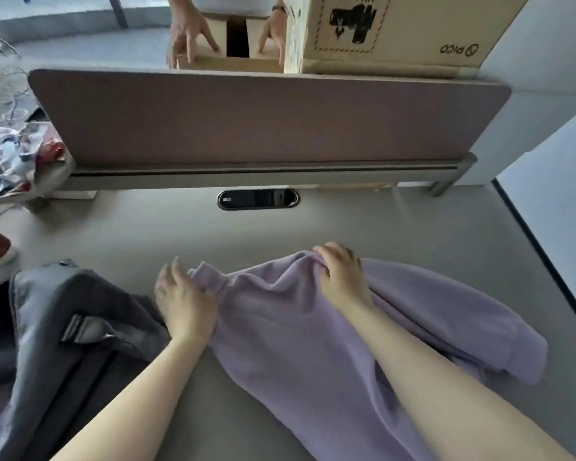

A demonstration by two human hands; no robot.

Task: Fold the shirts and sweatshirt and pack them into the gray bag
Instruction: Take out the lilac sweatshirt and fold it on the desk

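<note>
**Sweatshirt folding under way, nothing seen packed**

A lilac sweatshirt [300, 327] is being handled on the desk [213, 234]. Its cuff is being pinched by the left hand [183, 301]; a bunched fold is being gripped by the right hand [343, 274]. The gray bag [80, 327] is lying just left, its contents hidden. Beyond, a divider [263, 121] is standing.

Lavender sweatshirt [300, 327] lies rumpled on the desk in front of me — soft fleece, unfolded, spread from mid-desk toward the right edge, its far part bunched up and lifted. Gray bag [64, 334] sits just left of it, near but apart — dark gray fabric, slumped, lighter gray strap across its top.
</note>
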